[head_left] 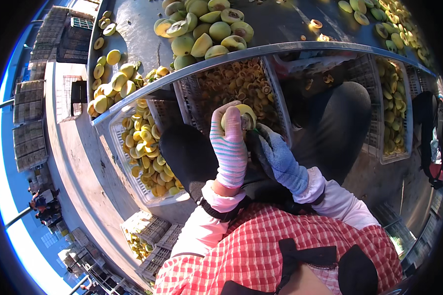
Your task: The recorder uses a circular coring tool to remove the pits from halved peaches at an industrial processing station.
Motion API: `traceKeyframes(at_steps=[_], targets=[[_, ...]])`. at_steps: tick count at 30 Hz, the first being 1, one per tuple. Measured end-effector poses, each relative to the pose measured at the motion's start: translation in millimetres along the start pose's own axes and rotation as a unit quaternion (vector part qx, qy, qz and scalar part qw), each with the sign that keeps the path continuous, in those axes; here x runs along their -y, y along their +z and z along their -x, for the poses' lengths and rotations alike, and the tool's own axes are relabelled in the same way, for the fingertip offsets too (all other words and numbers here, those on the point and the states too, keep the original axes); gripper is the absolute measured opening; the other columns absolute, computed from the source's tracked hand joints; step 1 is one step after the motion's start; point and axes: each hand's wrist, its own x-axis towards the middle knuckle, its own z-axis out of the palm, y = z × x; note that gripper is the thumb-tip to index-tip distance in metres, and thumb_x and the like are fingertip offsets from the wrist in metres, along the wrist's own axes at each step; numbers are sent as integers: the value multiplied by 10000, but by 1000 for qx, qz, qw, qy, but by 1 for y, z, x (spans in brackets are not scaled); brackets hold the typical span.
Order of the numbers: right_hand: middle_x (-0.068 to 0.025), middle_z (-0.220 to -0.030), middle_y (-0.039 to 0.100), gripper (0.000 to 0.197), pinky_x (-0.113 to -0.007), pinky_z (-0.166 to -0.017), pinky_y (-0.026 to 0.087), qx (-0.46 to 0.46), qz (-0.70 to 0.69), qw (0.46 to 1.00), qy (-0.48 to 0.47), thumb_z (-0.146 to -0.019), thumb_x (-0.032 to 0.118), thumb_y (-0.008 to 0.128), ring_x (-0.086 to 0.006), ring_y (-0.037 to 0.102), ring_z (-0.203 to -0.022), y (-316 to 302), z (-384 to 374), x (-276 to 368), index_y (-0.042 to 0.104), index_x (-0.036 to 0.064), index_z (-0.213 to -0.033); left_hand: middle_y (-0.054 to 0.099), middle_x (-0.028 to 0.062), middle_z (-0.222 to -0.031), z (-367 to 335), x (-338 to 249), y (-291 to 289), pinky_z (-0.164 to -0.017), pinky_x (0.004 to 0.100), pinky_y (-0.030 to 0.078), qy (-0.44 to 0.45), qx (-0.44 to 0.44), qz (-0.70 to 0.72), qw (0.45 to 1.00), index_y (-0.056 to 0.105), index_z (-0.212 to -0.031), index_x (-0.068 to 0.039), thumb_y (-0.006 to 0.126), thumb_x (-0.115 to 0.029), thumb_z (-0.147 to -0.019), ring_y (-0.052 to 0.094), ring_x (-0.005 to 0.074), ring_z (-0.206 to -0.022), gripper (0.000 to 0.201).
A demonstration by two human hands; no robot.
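Observation:
A yellow-green peach half (244, 112) is held up in my left hand (230, 142), which wears a striped pink and teal glove. Its cut face is turned toward my right hand. My right hand (279, 160), in a blue knit glove with a dark palm, is closed right beside the fruit. A small bit of green and a greyish edge show between its fingertips and the cut face; what they belong to is mostly hidden. Below both hands stands a white crate (279, 93) with many small brownish-yellow scooped-out pieces.
A metal table (133, 24) with a raised rim curves ahead, bearing piles of peach halves (202, 32). To my left stands a white crate (174, 199) full of yellow halves; another crate (396, 158) is at the right. My knees (337, 110) flank the middle crate. Stacked crates (29, 123) stand far left.

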Motion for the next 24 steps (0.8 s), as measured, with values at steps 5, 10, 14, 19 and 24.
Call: traceKeyframes(at_steps=[5, 10, 14, 19, 24], targets=[[-153, -818, 579, 289, -350, -651, 452, 48, -89, 994, 32, -940, 186, 513, -284, 556, -705, -9, 4, -8, 531, -36, -1125, 614, 33, -914, -2, -4, 0, -728, 234, 459, 29, 46, -14, 998, 603, -1046, -46, 567, -271, -939, 545, 86, -810, 252], [-47, -603, 504, 396, -258, -394, 390, 222, -647, 593, 424, -970, 421, 453, -146, 452, -416, -20, 0, -3, 571, 46, -1017, 601, 29, -875, -7, -9, -6, -685, 213, 440, -1, 138, -12, 990, 609, -1041, -55, 566, -330, -931, 531, 73, -769, 299], [-23, -578, 479, 520, -211, -316, 347, 310, -832, 309, 342, -968, 535, 359, -80, 395, -357, -6, 4, -6, 572, 60, -978, 584, 22, -827, -7, -6, -8, -717, 243, 434, -170, 188, 99, 962, 619, -1047, -67, 560, -456, -898, 529, 90, -765, 420], [-41, -600, 488, 544, -214, -314, 349, 324, -845, 272, 326, -960, 552, 363, -85, 396, -358, 8, 0, -18, 561, 44, -966, 603, 69, -807, -8, -9, -5, -682, 281, 461, -263, 50, 219, 938, 614, -954, -52, 554, -497, -874, 574, 175, -727, 455], [-11, -569, 411, 533, -230, -310, 329, 322, -811, 400, 280, -969, 536, 355, -92, 361, -356, 3, -11, -32, 574, 51, -946, 652, 86, -903, -15, 2, -45, -730, 336, 532, -189, -138, 220, 947, 592, -1007, -67, 575, -490, -871, 647, 210, -812, 445]])
